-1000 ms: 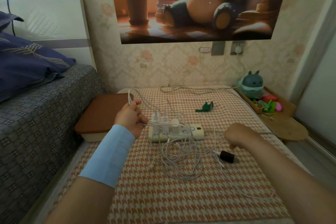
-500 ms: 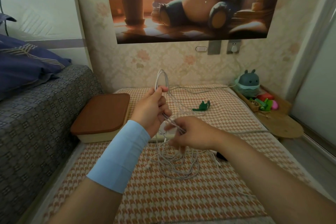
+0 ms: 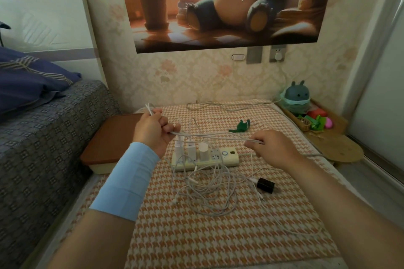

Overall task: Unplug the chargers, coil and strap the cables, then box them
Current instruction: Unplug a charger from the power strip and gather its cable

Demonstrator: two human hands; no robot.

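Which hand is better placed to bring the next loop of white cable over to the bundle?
The right hand: its grip pinches the thin white cable stretched out away from the bundle. The left hand holds the gathered loops above the cream power strip, so it likely serves as anchor.

Both arms reach forward, with the hands apart from left to right. The left hand (image 3: 153, 132), a pale blue sleeve (image 3: 129, 181) on its wrist, is fisted round a white cable (image 3: 215, 136). The right hand (image 3: 272, 148), bare-armed, pinches the same cable with curled fingers.
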